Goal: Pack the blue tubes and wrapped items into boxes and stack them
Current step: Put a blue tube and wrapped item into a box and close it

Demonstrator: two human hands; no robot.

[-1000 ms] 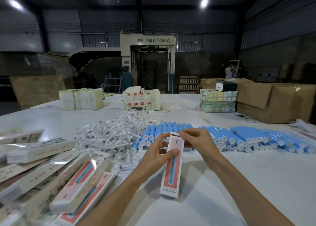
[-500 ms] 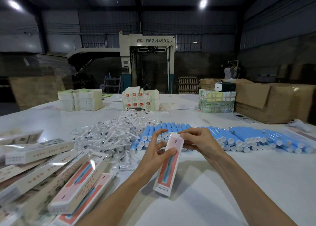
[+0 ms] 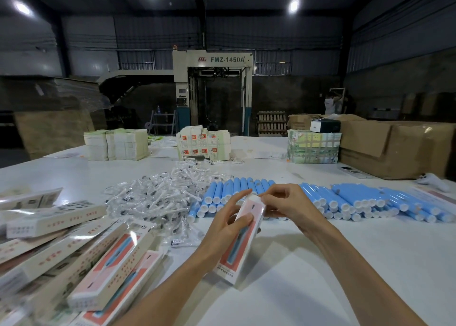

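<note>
In the head view, the left hand grasps a slim red-and-white box round its middle, thumb across the printed front. The right hand pinches the box's top end with curled fingers, apparently at the closing flap. The box tilts away from the person, its lower end at or just above the worktop, in the middle of the near half.

If the flap is pressed off-line it could crease or spring open, and the contents could then slide out on the way to the heap. The right hand also works just in front of the blue tubes, which lie in a loose row and would likely roll if knocked.

The wrapped items sit beside the tubes toward the left. The packed boxes crowd the near left corner in a slanting heap that may slip under another box. Bare worktop lies to the near right.
</note>
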